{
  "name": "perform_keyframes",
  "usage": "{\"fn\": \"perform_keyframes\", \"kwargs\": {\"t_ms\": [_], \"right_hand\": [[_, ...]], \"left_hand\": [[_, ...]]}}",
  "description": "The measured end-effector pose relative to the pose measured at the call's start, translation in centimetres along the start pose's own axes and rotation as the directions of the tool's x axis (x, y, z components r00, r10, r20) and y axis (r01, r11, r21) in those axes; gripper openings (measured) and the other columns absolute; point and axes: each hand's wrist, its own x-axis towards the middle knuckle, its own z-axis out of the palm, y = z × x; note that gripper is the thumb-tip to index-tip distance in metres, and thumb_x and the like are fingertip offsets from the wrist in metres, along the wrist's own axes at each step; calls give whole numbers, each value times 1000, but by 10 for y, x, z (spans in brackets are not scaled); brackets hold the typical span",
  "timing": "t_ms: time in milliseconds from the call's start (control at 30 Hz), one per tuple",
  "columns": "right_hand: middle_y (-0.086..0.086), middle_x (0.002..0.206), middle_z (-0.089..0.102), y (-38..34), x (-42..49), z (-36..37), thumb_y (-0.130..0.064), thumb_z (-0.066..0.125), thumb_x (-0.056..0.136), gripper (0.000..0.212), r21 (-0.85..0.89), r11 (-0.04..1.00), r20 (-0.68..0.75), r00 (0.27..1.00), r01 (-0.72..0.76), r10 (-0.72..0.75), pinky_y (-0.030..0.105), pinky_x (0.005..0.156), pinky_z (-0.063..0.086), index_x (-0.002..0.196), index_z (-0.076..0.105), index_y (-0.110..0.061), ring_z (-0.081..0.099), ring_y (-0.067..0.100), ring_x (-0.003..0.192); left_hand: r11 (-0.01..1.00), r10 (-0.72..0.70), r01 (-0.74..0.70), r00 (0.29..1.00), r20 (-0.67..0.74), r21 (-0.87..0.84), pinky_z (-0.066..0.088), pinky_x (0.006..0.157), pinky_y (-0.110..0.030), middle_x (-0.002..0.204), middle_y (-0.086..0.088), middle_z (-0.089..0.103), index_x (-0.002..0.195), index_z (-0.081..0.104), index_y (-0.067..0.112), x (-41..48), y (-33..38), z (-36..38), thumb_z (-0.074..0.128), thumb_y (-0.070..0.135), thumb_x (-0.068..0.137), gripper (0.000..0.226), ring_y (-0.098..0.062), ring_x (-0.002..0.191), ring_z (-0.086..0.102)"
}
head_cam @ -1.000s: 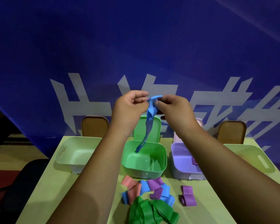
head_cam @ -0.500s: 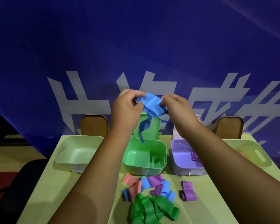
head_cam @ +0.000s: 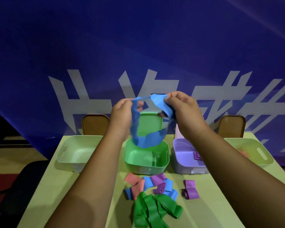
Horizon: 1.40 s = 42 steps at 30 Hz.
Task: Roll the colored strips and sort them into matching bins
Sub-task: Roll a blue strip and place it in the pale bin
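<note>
Head camera shows both hands raised above the table [head_cam: 220,203], with the blue strip [head_cam: 146,142] between them. The left hand [head_cam: 121,112] pinches one upper part of the strip with curled fingers, and the right hand [head_cam: 186,112] pinches the other upper part between thumb and fingers. Both grips are closed on the strip. The strip hangs in the air as a wide open loop, and its lowest part is just over the green bin [head_cam: 167,153], without touching it as far as one can see.

One second ago the two hands were close together and the strip hung down as one narrow twisted band. Half a second ago it was bunched between the fingers. Now the hands are apart and the band is opened and mostly untwisted. The person seems to be straightening the strip, so the rolling itself is probably not yet begun.

The other things lie as before: the mixed pile of strips [head_cam: 155,209] is in front of the green bin, the purple bin [head_cam: 179,153] holds a purple piece, and the pale bin [head_cam: 72,150] stands at the left. Which bin is meant for blue cannot be told.
</note>
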Motion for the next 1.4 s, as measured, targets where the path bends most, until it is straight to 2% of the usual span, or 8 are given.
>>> {"fn": "perform_keyframes", "kwargs": {"t_ms": [167,433,600,1000,1133,1233,1333,1400], "right_hand": [[3,61,55,7,-4,-8,-15,65,100,19,-21,998,3,998,-63,63,21,41,34,83,64,-21,43,16,39],[-1,69,65,21,-6,-18,-16,62,105,8,-25,994,126,986,-105,108,24,48,44,97,64,-17,56,12,49],[2,77,70,33,-1,-22,-30,66,96,8,-118,988,74,992,-95,104,49,70,52,94,70,-23,62,24,65],[4,85,76,49,15,-45,-29,68,94,6,-122,986,39,993,-109,115,55,81,63,90,71,-27,68,24,75],[-7,74,71,52,20,-54,-29,68,98,8,-199,978,15,998,-58,62,33,68,52,95,71,-22,61,9,65],[-6,71,69,57,25,-61,-30,70,98,11,-237,970,13,999,-45,50,41,70,60,96,70,-19,62,10,64],[-4,78,72,58,31,-69,-37,73,92,14,-239,970,18,999,-41,47,49,80,65,95,68,-24,69,18,74],[-9,84,70,56,36,-76,-37,73,93,14,-288,958,10,1000,2,1,31,74,58,99,67,-26,64,6,71]], "left_hand": [[979,-1,16,997,72,-203,49,65,-35,73,-5,67,93,67,13,-4,1,3,52,6,102,19,-21,65,57],[961,74,-153,946,316,231,56,103,-33,122,5,75,116,74,31,-6,-3,2,79,12,91,33,-9,112,67],[980,46,-138,853,520,140,59,100,-27,123,7,78,127,75,23,-23,13,5,61,-8,93,48,-10,118,72],[980,70,-112,968,242,163,67,89,-43,95,-1,83,95,84,26,-22,15,54,70,22,104,17,-22,99,79],[953,127,-180,968,217,242,66,77,-31,83,5,80,98,85,18,-22,23,65,67,24,105,21,-11,81,73],[932,169,-230,959,227,278,53,64,-14,75,0,75,97,84,11,-26,31,72,66,22,106,23,-5,69,64],[916,193,-270,945,263,296,52,66,-14,78,-4,76,98,84,12,-24,35,78,66,22,107,22,-3,69,65],[895,212,-304,933,291,325,54,68,-17,79,-9,74,96,83,14,-23,39,83,67,23,107,22,-5,70,63]]}}
